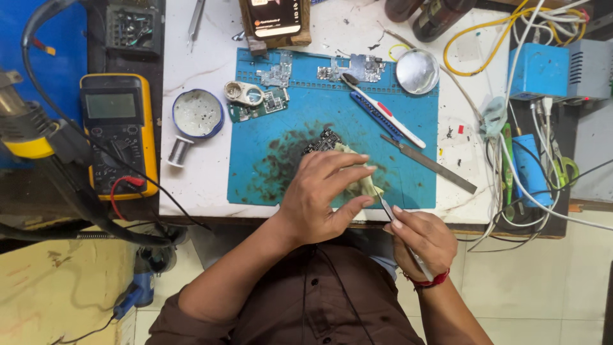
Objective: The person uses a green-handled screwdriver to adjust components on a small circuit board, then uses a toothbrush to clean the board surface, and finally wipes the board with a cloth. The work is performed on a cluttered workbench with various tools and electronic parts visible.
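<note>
White worktop [204,57], pale tiled floor [543,281], even light

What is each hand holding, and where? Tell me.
Left hand presses a pale cloth onto the circuit board, fingers on top. Right hand pinches tweezers near mid-shaft.

I'm wearing a dark brown shirt with a row of small dark buttons down the front, its sleeves ending above my bare forearms. A red thread band [429,280] circles the wrist of my right hand [421,235]. My left hand [319,195] wears nothing at all.
</note>
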